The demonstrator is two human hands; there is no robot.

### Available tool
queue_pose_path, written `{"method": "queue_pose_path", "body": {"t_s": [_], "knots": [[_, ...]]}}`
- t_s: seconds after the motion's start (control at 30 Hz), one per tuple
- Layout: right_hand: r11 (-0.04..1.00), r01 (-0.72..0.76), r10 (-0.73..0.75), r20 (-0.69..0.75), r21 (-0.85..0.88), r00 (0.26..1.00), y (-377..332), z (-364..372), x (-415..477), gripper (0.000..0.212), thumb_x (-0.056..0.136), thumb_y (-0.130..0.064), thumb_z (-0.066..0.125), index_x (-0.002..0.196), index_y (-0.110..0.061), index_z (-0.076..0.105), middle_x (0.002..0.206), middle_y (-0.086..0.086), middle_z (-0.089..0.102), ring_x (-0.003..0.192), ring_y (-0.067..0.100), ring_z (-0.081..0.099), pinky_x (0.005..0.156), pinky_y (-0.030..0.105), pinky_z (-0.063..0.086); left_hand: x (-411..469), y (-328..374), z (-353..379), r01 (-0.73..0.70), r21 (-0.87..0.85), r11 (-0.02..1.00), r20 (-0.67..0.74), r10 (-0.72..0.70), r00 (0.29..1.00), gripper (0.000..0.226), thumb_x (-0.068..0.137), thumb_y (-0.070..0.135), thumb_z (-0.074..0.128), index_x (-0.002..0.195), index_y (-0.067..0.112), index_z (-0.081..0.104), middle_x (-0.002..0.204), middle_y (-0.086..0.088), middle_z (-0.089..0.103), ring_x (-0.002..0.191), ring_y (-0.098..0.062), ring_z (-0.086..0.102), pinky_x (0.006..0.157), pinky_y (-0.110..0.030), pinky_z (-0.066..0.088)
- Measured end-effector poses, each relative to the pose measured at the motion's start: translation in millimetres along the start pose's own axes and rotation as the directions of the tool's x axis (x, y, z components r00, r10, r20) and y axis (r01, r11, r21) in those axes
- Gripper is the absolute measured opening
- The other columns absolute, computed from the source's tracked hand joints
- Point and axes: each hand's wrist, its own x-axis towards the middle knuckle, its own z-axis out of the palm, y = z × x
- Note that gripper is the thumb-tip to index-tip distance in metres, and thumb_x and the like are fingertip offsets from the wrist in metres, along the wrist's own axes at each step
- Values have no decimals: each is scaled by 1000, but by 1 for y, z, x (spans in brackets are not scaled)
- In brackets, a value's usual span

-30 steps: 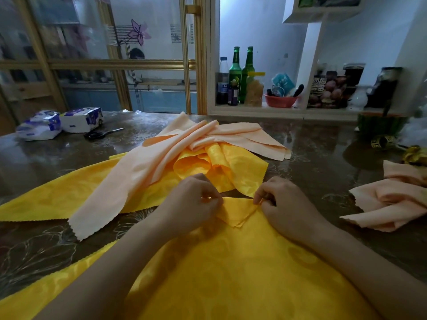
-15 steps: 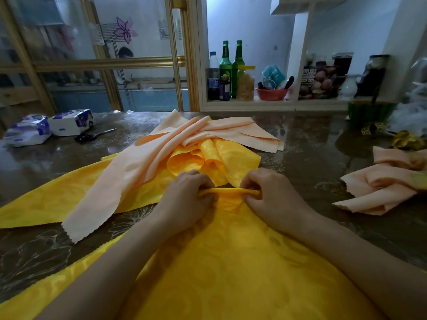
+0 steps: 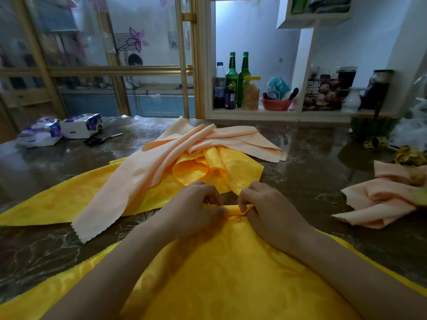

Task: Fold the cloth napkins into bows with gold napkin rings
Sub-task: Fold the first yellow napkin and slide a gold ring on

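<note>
Since a second ago the far corner of the yellow napkin [image 3: 219,273] went from a flat triangle flap to a narrow rolled band [image 3: 233,210], and the hands closed in on each other. The left hand [image 3: 196,209] pinches the band's left end with curled fingers. The right hand [image 3: 275,213] pinches the right end the same way, thumb under the fold. The napkin is spread on the table [image 3: 312,181] from center down to 6 o'clock, under both forearms. A loose peach napkin [image 3: 143,181] lies over more yellow cloth [image 3: 231,167] at 12 o'clock. A folded peach napkin [image 3: 388,197] is at 3 o'clock. Scissors [image 3: 101,139] and tissue packs [image 3: 83,125] are at 10 o'clock.
</note>
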Motion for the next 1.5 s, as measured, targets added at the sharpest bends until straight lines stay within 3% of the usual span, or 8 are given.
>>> {"method": "queue_pose_path", "body": {"t_s": [0.1,0.23,0.5,0.63,0.87,1.07,1.33,1.5], "knots": [[997,-43,40,35,67,999,-1,-2,0,14,89,-12,50,84,-24,56,100,-5,52,95,9,45,88,23,37,0,3,-2,-4,74,997,29,2,1000,21,85,30,66,105,25,64,106,7,53,96,-8,51,84,-22,46],[974,-129,130,9,185,991,1,1,2,14,91,-20,53,85,-18,66,93,-7,55,93,9,48,90,31,41,-2,7,-1,11,64,998,20,-13,1000,23,88,38,60,104,23,65,103,6,53,92,-9,50,81,-23,46],[981,-124,131,-41,151,990,3,4,1,10,89,-32,61,94,-24,64,93,-10,56,91,6,52,88,30,47,-1,4,-4,30,66,997,43,-33,999,24,90,25,60,113,26,67,107,5,53,96,-9,50,85,-23,45],[989,-130,132,-15,74,991,0,2,-3,26,91,-37,57,115,-27,58,106,-8,55,103,7,48,95,29,41,0,4,-5,24,70,997,72,-29,997,24,90,24,61,113,24,66,110,4,51,100,-11,51,85,-19,42],[997,-59,61,-58,48,996,-9,0,-9,10,86,-23,57,84,-27,48,90,-10,51,88,8,45,82,24,37,-5,5,-6,5,-65,998,48,-2,999,16,86,22,66,77,33,59,93,12,53,88,-7,55,74,-19,46],[997,-21,27,-75,79,997,-9,3,-11,13,83,-15,56,81,-23,47,83,-7,50,77,7,43,66,19,34,-10,12,-13,-5,-12,1000,108,6,994,8,87,20,64,92,26,67,91,12,58,84,-3,54,73,-17,45],[958,-96,104,-16,269,994,-4,3,-8,10,90,-31,59,85,-30,67,87,-14,58,87,1,51,84,27,45,-17,11,-4,-84,72,994,13,83,996,23,85,11,61,104,22,68,105,4,59,97,-12,56,86,-33,46],[962,-102,111,-22,255,994,-7,-2,-11,6,85,-28,67,82,-32,62,88,-14,60,88,2,52,86,29,46,-16,11,-8,-47,-31,998,-6,47,999,11,88,24,63,94,24,72,95,7,58,85,-4,54,73,-14,42]]}}
